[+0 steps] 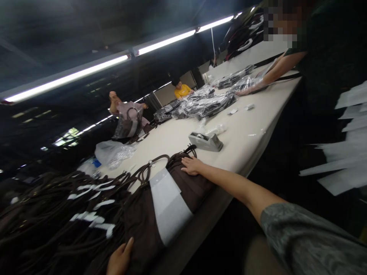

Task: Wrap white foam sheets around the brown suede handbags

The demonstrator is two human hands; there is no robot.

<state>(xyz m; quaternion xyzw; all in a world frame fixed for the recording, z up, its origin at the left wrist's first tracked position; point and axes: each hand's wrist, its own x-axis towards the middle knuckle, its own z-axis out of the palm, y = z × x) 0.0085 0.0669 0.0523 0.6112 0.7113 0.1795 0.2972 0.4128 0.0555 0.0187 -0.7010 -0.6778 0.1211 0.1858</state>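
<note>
A dark brown bag (143, 217) with rope handles lies at the table's near edge, a wide white paper band (169, 202) around its middle. My right hand (191, 166) rests flat on the bag's far right part, fingers stretched out and slightly spread. At the bottom of the view, my left hand (119, 259) is closed at the bag's near left edge, its thumb against the fabric and its other fingers mostly hidden. Dark rope handles (146, 172) loop off the bag's far side onto the table.
A grey tape dispenser (205, 142) stands beyond my right hand. Many brown bags with white tags (94, 217) are heaped at left, near clear plastic (114, 152). Plastic-wrapped bags (206, 101) lie farther along the table (166, 133). Co-workers (183, 89) stand around; one handles wrapped bags at right.
</note>
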